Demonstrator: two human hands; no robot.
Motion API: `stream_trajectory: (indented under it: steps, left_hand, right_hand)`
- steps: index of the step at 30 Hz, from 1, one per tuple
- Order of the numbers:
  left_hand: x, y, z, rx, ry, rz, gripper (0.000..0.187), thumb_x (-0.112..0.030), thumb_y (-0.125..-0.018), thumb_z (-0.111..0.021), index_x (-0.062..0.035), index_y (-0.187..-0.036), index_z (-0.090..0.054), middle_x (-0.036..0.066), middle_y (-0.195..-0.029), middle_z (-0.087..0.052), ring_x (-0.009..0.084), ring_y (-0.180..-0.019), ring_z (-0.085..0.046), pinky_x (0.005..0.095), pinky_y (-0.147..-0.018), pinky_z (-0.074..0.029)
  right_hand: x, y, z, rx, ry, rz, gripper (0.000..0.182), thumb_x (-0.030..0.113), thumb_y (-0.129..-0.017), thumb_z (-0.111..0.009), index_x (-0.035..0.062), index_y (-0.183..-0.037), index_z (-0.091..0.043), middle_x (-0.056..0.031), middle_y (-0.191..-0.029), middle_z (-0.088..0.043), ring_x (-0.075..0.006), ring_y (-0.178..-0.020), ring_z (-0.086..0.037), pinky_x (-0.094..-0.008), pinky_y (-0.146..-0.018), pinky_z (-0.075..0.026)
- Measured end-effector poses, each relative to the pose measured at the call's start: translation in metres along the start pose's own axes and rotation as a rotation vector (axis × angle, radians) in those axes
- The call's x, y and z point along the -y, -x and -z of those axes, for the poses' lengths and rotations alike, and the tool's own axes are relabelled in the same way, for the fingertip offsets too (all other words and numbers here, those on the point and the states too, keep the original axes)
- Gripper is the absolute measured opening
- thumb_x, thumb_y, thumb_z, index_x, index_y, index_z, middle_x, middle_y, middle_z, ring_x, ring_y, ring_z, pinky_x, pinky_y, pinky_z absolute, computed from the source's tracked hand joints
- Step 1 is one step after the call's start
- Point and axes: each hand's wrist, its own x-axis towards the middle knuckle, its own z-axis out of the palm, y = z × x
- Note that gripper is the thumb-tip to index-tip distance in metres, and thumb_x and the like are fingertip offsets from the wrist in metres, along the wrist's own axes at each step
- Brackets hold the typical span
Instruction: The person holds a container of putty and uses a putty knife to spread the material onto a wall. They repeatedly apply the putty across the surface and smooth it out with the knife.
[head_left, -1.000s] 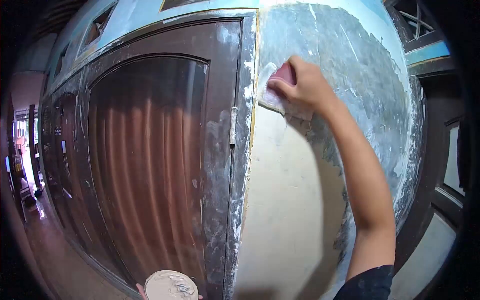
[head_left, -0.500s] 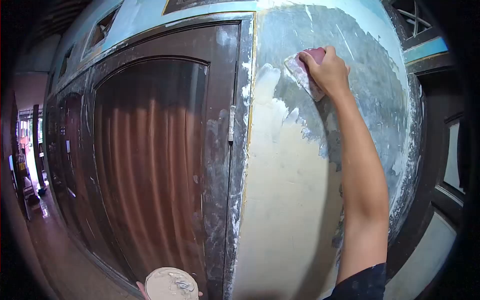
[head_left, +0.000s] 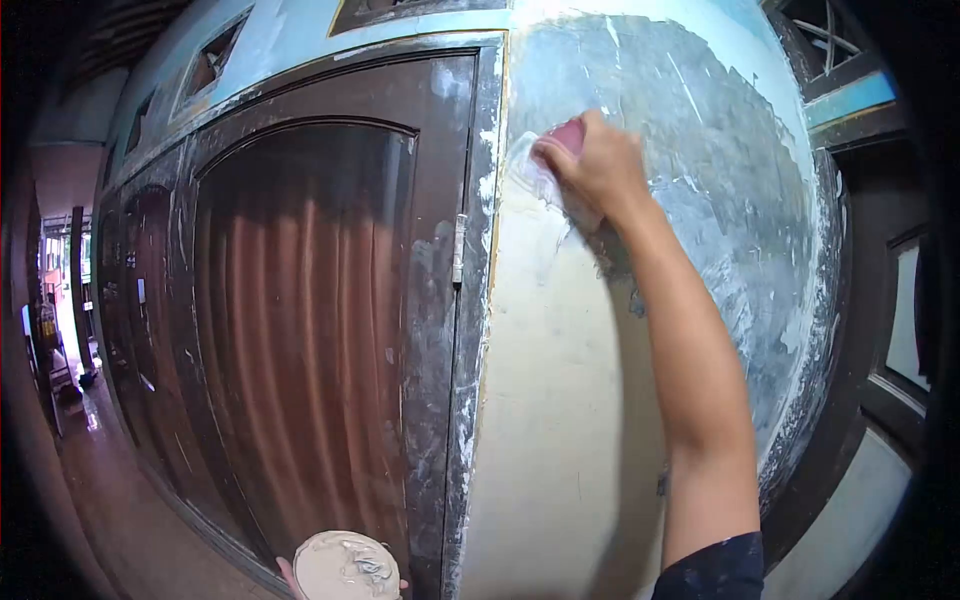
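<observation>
The right hand (head_left: pixel 608 168) has swung left and slightly down the wall (head_left: pixel 550 380), its arm raised, closed round a pink scraper (head_left: pixel 567 137); the left hand (head_left: pixel 287 574) cups a paste-filled tub (head_left: pixel 345 533)

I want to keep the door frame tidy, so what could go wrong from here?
The right hand has the pink spreader close to the door frame, so it could smear that edge. The left hand holds the round container of paste low; a tilt might spill some.
</observation>
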Motion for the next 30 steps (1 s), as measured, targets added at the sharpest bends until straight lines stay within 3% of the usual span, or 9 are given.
stream_trajectory:
  steps: [2,6,8,14,18,22,24,26,30]
  left_hand:
    - [-0.003,0.001,0.0,-0.005,0.0,0.0,0.114,-0.095,-0.082,-0.041,-0.0082,-0.156,-0.043,0.03,-0.146,-0.054,0.0597,-0.123,-0.055,0.0784,-0.091,-0.051]
    - [-0.001,0.01,0.001,0.043,-0.003,0.024,0.114,-0.095,-0.082,-0.041,-0.0084,-0.156,-0.041,0.03,-0.148,-0.052,0.0595,-0.124,-0.055,0.0793,-0.092,-0.05]
    - [0.003,0.014,-0.005,0.076,0.002,0.029,0.114,-0.094,-0.082,-0.04,-0.0086,-0.157,-0.041,0.03,-0.148,-0.052,0.0594,-0.124,-0.055,0.0798,-0.092,-0.049]
    - [0.013,0.032,-0.028,0.159,-0.017,0.065,0.114,-0.094,-0.083,-0.04,-0.009,-0.158,-0.039,0.03,-0.15,-0.05,0.0592,-0.125,-0.055,0.0812,-0.093,-0.048]
    - [0.042,0.044,-0.036,0.208,-0.005,0.087,0.114,-0.094,-0.083,-0.039,-0.0093,-0.158,-0.037,0.03,-0.151,-0.049,0.059,-0.126,-0.054,0.0821,-0.093,-0.047]
    - [0.074,0.064,-0.075,0.294,0.049,0.108,0.113,-0.096,-0.082,-0.037,-0.0083,-0.153,-0.044,0.03,-0.146,-0.053,0.06,-0.12,-0.057,0.0838,-0.089,-0.047]
    - [0.088,0.065,-0.078,0.467,0.042,0.133,0.117,-0.098,-0.079,-0.034,-0.0065,-0.15,-0.048,0.033,-0.141,-0.055,0.0649,-0.116,-0.057,0.0845,-0.084,-0.048]
    - [0.095,0.081,-0.115,0.516,0.387,0.316,0.125,-0.101,-0.076,-0.035,-0.0072,-0.159,-0.036,0.036,-0.151,-0.044,0.0709,-0.125,-0.046,0.0843,-0.098,-0.04]
    - [0.116,0.083,-0.16,0.586,0.156,0.227,0.12,-0.099,-0.08,-0.031,-0.0057,-0.154,-0.043,0.032,-0.148,-0.051,0.0639,-0.12,-0.055,0.0838,-0.091,-0.046]
  right_hand:
    - [-0.012,-0.018,0.011,-0.13,0.036,-0.291,0.069,0.063,-0.084,-0.075,-0.0001,-0.11,-0.066,-0.0252,-0.101,-0.075,-0.0413,-0.095,-0.072,-0.0544,-0.103,-0.043]
    - [-0.007,-0.015,0.014,-0.001,-0.157,-0.157,0.069,0.062,-0.088,-0.072,-0.0004,-0.114,-0.064,-0.0253,-0.101,-0.075,-0.0406,-0.096,-0.073,-0.0553,-0.099,-0.046]
    - [0.014,-0.004,0.013,0.145,0.075,0.005,0.067,0.061,-0.089,-0.071,-0.0007,-0.116,-0.063,-0.0255,-0.099,-0.075,-0.0402,-0.097,-0.073,-0.0547,-0.1,-0.045]
    - [-0.002,-0.007,0.035,-0.14,-0.026,-0.571,0.066,0.057,-0.091,-0.07,-0.0001,-0.121,-0.058,-0.0234,-0.114,-0.073,-0.0417,-0.109,-0.067,-0.0549,-0.098,-0.044]
    - [0.0,0.028,0.061,-0.277,-0.334,-0.033,0.04,0.028,-0.092,-0.076,0.0015,-0.117,-0.06,-0.0264,-0.108,-0.068,-0.0442,-0.105,-0.063,-0.0528,-0.09,-0.052]
    - [0.018,0.113,0.113,-0.152,-0.343,0.388,0.018,0.01,-0.087,-0.069,0.0073,-0.105,-0.065,-0.0128,-0.101,-0.071,-0.0375,-0.093,-0.062,-0.0474,-0.082,-0.049]
    - [0.023,0.162,0.12,-0.024,-0.462,0.574,0.01,0.01,-0.089,-0.067,0.0128,-0.099,-0.066,-0.0047,-0.095,-0.069,-0.0294,-0.092,-0.061,-0.041,-0.078,-0.045]
    - [0.028,0.216,0.137,0.166,-0.386,0.716,0.007,0.016,-0.089,-0.067,0.015,-0.096,-0.066,-0.0018,-0.091,-0.066,-0.0237,-0.094,-0.059,-0.0384,-0.078,-0.042]
    - [0.02,0.288,0.172,0.451,-0.444,0.897,0.025,0.021,-0.086,-0.068,0.0177,-0.111,-0.069,0.006,-0.106,-0.067,-0.0217,-0.098,-0.057,-0.0381,-0.078,-0.04]
